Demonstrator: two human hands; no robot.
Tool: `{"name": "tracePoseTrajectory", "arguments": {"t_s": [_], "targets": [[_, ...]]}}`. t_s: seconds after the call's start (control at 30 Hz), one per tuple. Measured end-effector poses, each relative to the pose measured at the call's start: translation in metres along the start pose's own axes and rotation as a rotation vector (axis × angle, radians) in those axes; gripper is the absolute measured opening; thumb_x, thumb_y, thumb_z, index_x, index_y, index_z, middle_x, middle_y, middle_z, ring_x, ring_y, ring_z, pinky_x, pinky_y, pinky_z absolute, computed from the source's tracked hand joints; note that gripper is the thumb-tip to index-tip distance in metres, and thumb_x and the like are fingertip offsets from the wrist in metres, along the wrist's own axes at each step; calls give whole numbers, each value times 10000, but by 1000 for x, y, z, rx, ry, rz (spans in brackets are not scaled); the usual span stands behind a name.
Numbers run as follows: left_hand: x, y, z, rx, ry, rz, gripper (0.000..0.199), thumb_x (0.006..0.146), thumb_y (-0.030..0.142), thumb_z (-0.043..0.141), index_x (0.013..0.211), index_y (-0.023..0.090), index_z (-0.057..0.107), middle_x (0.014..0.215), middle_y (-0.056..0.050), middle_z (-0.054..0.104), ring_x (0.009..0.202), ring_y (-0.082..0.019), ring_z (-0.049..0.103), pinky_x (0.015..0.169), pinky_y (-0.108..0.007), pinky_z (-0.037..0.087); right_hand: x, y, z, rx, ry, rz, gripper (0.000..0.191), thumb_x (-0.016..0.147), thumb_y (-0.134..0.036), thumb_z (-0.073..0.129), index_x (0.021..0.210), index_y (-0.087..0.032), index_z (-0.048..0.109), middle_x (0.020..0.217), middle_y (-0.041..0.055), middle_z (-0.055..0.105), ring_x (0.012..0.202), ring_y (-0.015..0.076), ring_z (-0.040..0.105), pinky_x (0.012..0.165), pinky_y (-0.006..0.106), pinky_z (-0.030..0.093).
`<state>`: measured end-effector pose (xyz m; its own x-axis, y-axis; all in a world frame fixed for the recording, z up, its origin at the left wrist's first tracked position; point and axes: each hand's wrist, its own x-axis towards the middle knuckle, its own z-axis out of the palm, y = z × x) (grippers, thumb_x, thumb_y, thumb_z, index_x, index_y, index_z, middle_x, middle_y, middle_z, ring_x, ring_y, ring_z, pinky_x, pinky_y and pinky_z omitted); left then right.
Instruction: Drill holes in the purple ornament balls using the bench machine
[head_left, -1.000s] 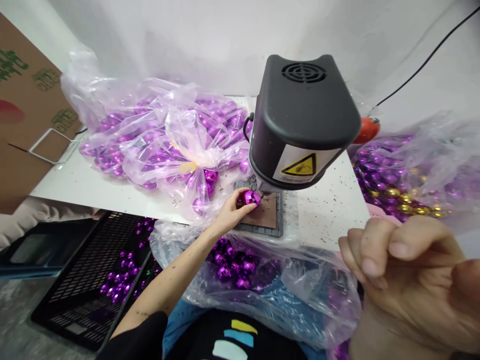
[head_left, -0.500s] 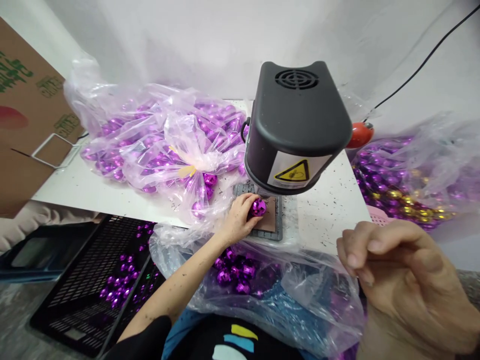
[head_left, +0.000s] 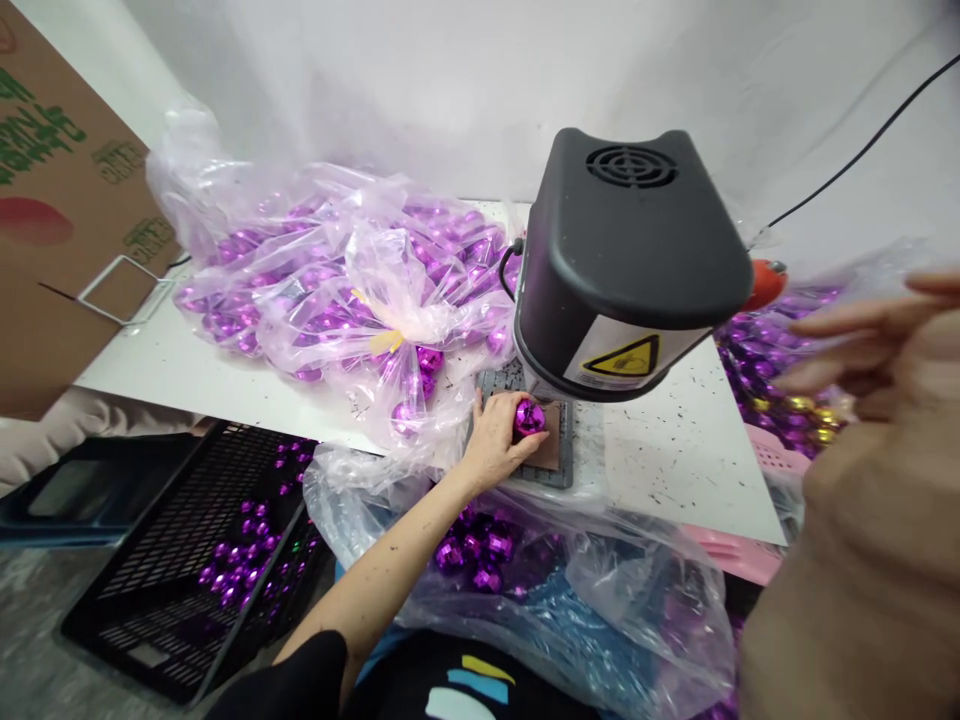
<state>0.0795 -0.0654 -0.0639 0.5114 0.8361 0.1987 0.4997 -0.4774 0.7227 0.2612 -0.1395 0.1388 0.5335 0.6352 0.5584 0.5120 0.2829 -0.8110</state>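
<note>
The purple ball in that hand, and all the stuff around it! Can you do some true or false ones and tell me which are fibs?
1. The left hand holds the purple ball. True.
2. The right hand grips that ball too. False: the right hand is off to the right, apart from it.
3. The triangle on the black machine is green. False: the triangle on the black machine is yellow.
4. There are small purple balls in the black basket. True.
5. The cardboard box is on the right side. False: the cardboard box is on the left.
</note>
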Motion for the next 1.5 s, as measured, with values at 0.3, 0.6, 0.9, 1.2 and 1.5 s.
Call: {"name": "tracePoseTrajectory", "arguments": {"t_s": [0.3, 0.6, 0.9, 1.2, 1.5], "targets": [[0, 0, -1, 11, -26, -10, 450, 930, 381, 649, 1329, 229, 508, 1331, -98, 617, 1321, -278, 509, 1268, -526, 114, 45, 16, 34, -414, -124, -232, 278, 886, -396, 585, 763, -147, 584, 601, -52, 438, 549, 13, 324, 541, 199, 256], [-1, -2, -1, -6, 4, 24, 435, 938, 377, 634, 1317, 205, 508, 1333, -115, 619, 1309, -277, 515, 1246, -523, 163, -16, 31, 16, -502, 1, -606, 79, 850, -163, 635, 857, -170, 557, 732, -44, 512, 615, 24, 406, 589, 179, 342], [-2, 0, 1, 22, 17, 9, 411, 928, 352, 650, 1284, 202, 510, 1356, -117, 613, 1332, -275, 506, 1238, -519, 198, -59, 50, 13, -437, -48, -599, 206, 807, -46, 609, 980, -157, 603, 698, -23, 491, 614, 53, 428, 575, 212, 357], [-2, 0, 0, 17, 16, 14, 414, 917, 335, 672, 1272, 188, 519, 1342, -118, 626, 1329, -279, 510, 1237, -531, 211, -79, 79, 19, -395, -17, -609, 170, 842, -114, 621, 1007, -150, 601, 763, 1, 568, 678, 66, 501, 597, 201, 391], [-3, 0, 1, 14, 29, 11, 400, 922, 336, 659, 1273, 202, 520, 1337, -113, 620, 1291, -276, 534, 1227, -524, 245, -93, 100, 23, -377, -23, -522, 95, 868, -168, 580, 957, -165, 613, 871, 48, 629, 820, 135, 600, 711, 278, 502]]}}
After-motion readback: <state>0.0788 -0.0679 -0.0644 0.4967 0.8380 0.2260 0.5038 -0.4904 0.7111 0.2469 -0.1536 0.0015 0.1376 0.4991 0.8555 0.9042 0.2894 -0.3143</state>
